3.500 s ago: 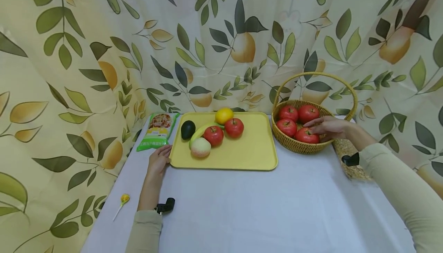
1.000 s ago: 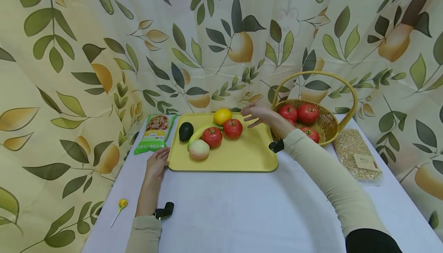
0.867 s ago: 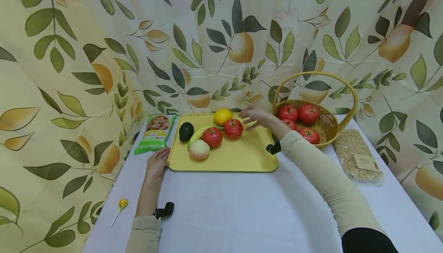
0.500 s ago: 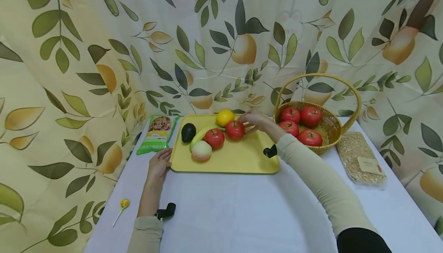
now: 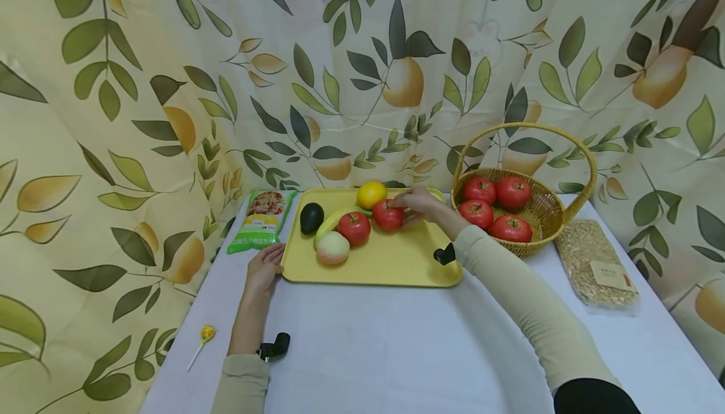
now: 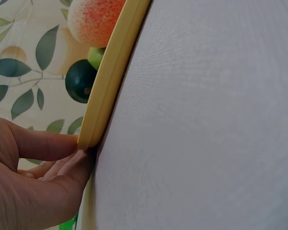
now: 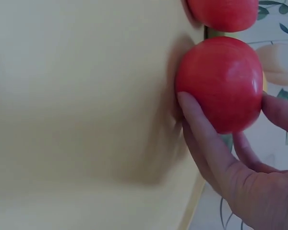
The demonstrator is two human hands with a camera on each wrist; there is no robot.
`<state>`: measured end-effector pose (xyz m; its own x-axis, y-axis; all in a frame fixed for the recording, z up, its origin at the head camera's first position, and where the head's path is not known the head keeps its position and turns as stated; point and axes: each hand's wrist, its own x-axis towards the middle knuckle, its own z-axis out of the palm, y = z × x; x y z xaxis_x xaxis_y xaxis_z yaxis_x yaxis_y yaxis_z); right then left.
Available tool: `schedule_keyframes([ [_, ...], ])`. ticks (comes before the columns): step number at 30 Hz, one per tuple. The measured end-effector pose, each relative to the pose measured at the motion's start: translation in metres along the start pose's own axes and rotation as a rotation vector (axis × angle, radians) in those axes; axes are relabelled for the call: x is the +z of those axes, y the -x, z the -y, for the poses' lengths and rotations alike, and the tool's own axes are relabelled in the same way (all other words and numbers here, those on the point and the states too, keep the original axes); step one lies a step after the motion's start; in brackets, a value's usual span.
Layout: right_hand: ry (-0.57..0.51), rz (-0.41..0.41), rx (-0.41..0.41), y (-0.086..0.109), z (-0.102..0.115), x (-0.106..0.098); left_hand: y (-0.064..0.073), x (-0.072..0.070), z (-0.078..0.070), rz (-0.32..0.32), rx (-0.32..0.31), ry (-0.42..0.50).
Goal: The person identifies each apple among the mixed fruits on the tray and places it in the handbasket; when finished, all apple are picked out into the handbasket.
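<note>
My left hand (image 5: pixel 264 267) pinches the near-left corner of a yellow tray (image 5: pixel 396 269); in the left wrist view the thumb lies on the rim (image 6: pixel 105 91) and the fingers are under it. On the tray's right half, my right hand (image 5: pixel 421 203) has thumb and fingers round a red apple (image 5: pixel 388 216), seen closely as the red apple (image 7: pixel 221 84) in the right wrist view. Left of it lie a second apple (image 5: pixel 354 228), a peach (image 5: pixel 333 248), a banana (image 5: pixel 326 224) partly hidden, an avocado (image 5: pixel 311 218) and a lemon (image 5: pixel 371 195).
A wicker basket (image 5: pixel 546 212) with several red apples stands right of the tray, its handle arched high. A bag of oats (image 5: pixel 595 266) lies beyond it. At the left are a green food packet (image 5: pixel 262 220) and a lollipop (image 5: pixel 206 333). A patterned curtain (image 5: pixel 362 87) hangs behind.
My right hand has come left from the apples in the basket to the tray, then closed from beside the apple to round it. The left hand has stayed at the tray's corner.
</note>
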<state>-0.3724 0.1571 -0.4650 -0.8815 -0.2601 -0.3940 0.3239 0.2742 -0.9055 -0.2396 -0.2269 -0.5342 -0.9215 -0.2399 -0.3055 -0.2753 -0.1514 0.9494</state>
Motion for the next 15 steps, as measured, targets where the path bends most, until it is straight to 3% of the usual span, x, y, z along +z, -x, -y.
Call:
schedule_keyframes([
  [15, 0.078, 0.052, -0.022, 0.0053, 0.0005, -0.0086, -0.0004, -0.0021, 0.0003, 0.018, 0.000, 0.005],
])
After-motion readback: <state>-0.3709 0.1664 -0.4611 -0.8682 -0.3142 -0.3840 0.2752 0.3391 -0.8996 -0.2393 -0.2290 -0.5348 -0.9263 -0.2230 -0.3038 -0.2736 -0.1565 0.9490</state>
